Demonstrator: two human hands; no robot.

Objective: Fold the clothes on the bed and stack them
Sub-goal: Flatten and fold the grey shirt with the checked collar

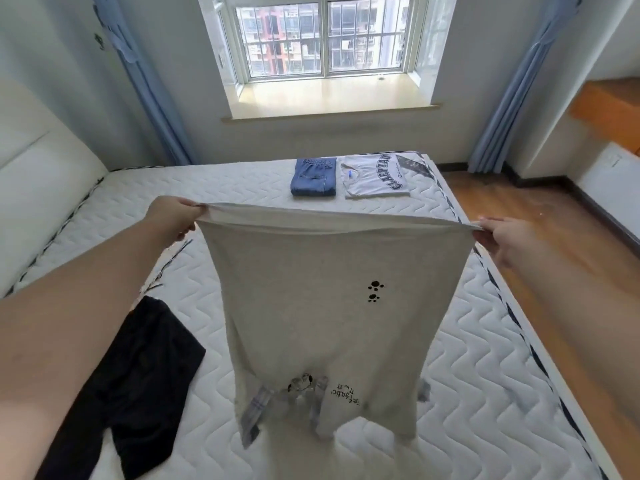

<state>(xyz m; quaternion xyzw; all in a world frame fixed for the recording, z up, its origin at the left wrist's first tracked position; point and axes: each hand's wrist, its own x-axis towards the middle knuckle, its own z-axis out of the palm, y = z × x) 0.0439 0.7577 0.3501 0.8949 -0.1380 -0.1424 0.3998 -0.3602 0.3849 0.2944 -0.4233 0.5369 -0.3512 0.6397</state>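
A light grey t-shirt with black paw prints hangs upside down in the air over the white quilted mattress. My left hand grips one corner of its hem and my right hand grips the other corner, stretching the hem taut between them. The shirt's plaid-trimmed sleeves dangle near the mattress. A black garment lies unfolded on the mattress at the lower left. At the far end lie folded blue jeans and, beside them, a folded white t-shirt with dark lettering.
The padded headboard runs along the left side. Wooden floor lies to the right of the bed. A window with a sill and blue curtains stands beyond the bed's far end.
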